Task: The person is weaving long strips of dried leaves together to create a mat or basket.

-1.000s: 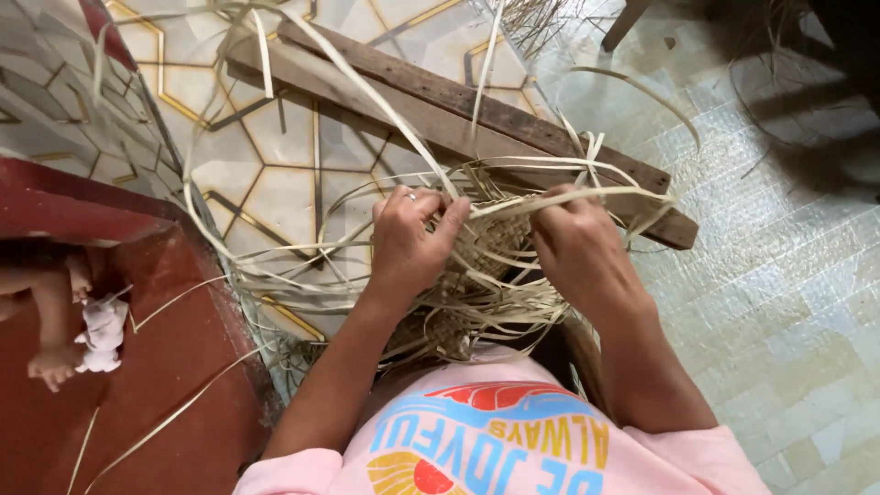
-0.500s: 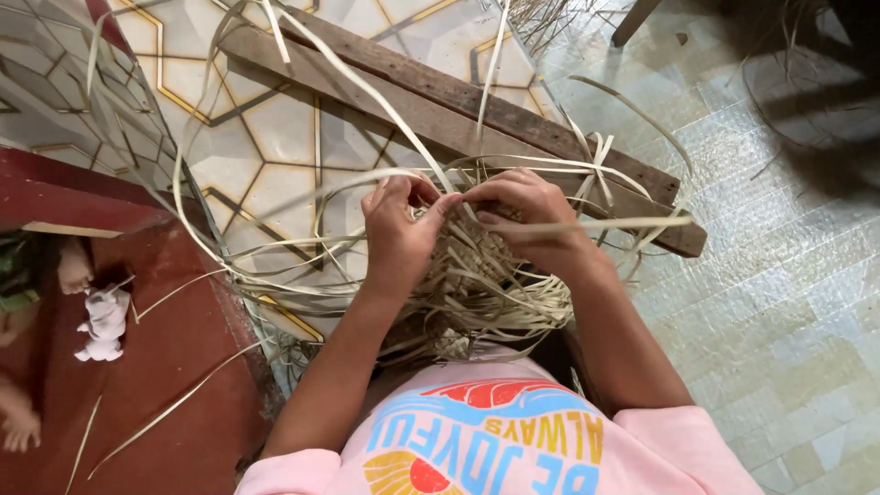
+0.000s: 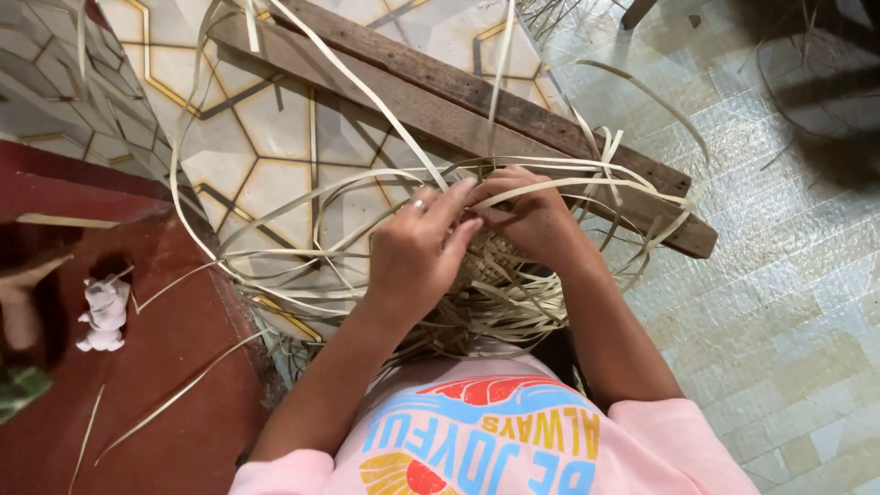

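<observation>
A partly woven piece of pale straw strips (image 3: 500, 266) rests in my lap, with long loose strips (image 3: 302, 266) fanning out to the left and right. My left hand (image 3: 420, 252), a ring on one finger, presses its fingers onto the top of the weave and touches my right hand. My right hand (image 3: 533, 215) is curled over the weave's far edge, pinching a strip that runs off to the right.
Two dark wooden planks (image 3: 431, 87) lie diagonally on the patterned tile floor behind the weave. A red floor area (image 3: 165, 367) at left holds a small white toy figure (image 3: 104, 313). Another person's limb shows at the far left edge.
My left hand slid right over the weave to meet my right hand. My right hand drew back in from the right while holding a strip. The person at left shifted.
</observation>
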